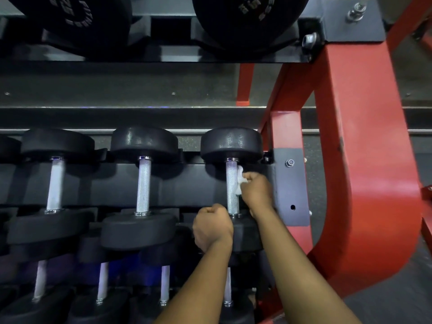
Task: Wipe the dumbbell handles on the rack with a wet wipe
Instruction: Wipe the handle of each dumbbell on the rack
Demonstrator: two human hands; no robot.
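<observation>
The rack (364,160) has a thick red painted steel frame that curves down its right end, and black shelves bolted to it through a flat grey plate (291,185). On the top shelf sit two big round black weights (247,19) with raised lettering. The middle shelf carries a row of dumbbells lying front to back, each with two fat, rounded black rubber heads that have a faintly pebbled sheen. The lower shelf holds another row with thinner pale bars (164,284), dimly lit.

The end dumbbell (231,143) lies at the right end of the middle shelf, just beside the grey plate. Its handle (231,188) is a straight silver metal bar, rough with fine cross-hatched grip, capped by a shiny collar where it meets each head. The middle dumbbell (143,185) and the left dumbbell (55,183) have the same kind of bar.

The left hand (211,226) is curled into a fist against the near head of the end dumbbell, left of the handle's near end; nothing shows inside it. The right hand (257,192) reaches in from the right, fingers bunched round the wet wipe (239,183). The wipe is a small, crumpled white wad pressed against the right side of the handle, towards its far half.
</observation>
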